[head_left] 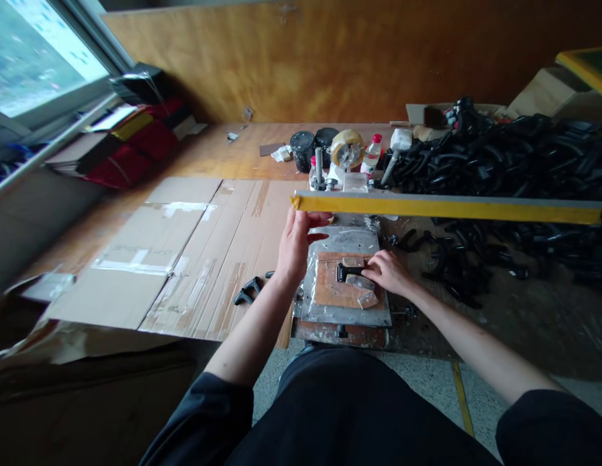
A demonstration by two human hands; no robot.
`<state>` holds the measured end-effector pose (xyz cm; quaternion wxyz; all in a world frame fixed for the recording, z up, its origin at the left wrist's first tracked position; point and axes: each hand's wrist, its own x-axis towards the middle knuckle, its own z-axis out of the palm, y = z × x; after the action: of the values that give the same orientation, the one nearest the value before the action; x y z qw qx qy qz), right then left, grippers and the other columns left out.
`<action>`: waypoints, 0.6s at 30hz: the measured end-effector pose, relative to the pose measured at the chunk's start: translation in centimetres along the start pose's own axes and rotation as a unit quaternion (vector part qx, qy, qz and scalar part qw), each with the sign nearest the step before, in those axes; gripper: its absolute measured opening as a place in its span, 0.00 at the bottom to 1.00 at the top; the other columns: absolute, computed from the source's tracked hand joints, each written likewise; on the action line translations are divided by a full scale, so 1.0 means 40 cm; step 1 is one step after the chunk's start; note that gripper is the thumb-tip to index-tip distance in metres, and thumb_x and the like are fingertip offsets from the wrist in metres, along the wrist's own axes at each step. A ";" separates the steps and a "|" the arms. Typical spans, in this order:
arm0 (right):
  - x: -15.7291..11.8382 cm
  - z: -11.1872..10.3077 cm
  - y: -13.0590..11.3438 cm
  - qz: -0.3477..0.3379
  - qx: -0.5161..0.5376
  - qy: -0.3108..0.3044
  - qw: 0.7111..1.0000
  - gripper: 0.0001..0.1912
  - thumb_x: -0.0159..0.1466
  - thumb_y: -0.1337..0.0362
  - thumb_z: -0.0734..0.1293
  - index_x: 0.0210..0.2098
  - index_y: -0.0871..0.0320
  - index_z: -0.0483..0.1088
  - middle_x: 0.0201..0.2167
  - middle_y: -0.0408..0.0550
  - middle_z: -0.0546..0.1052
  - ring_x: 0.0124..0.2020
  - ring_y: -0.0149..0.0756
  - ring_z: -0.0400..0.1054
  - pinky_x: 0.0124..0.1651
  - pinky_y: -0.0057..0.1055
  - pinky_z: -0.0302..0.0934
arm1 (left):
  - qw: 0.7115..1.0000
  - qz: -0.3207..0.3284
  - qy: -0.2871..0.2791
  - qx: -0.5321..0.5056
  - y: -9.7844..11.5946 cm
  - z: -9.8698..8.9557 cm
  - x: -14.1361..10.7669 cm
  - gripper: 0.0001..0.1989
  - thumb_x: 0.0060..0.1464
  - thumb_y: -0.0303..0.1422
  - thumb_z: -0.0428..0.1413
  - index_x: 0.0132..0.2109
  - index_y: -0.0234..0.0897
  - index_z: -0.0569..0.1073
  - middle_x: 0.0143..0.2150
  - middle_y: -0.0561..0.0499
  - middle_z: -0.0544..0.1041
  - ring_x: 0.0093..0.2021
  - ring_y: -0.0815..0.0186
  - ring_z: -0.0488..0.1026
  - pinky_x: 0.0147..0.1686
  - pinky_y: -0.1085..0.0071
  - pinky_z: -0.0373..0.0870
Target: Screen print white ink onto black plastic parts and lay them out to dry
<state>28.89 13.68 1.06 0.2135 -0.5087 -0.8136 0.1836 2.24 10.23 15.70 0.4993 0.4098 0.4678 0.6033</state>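
Note:
A long yellow frame [446,207] with a grey upper edge is raised above the work plate, seen nearly edge-on. My left hand [295,244] is just below its left end, fingers apart and pointing right under the edge; whether they bear its weight I cannot tell. My right hand [387,270] pinches the end of a black T-shaped plastic part [348,272]. That part lies among pale blocks on a brown wooden board [327,294], which rests on a grey metal plate [313,314].
A heap of black plastic parts [500,155] covers the right side. Flattened cardboard [184,259] lies left, with a few black parts [247,291] on it. Behind the plate stand clamp posts [319,165], black tubs [301,150], a tape roll [347,149] and a red-capped bottle [371,157].

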 end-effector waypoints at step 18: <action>-0.082 -0.135 0.223 0.306 -0.285 -0.007 0.908 0.21 0.66 0.53 0.62 0.48 0.63 0.69 0.40 0.67 0.75 0.42 0.51 0.70 0.40 0.43 0.63 | 0.859 -0.358 0.267 0.251 -0.327 -0.497 -0.304 0.23 0.62 0.48 0.40 0.40 0.34 0.69 0.34 0.41 0.80 0.32 0.58 0.80 0.28 0.66 0.76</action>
<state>39.76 14.85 0.49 -0.0127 -0.7704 -0.6374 0.0035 -11.99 -4.02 -1.88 0.4172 0.1490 0.8328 0.3319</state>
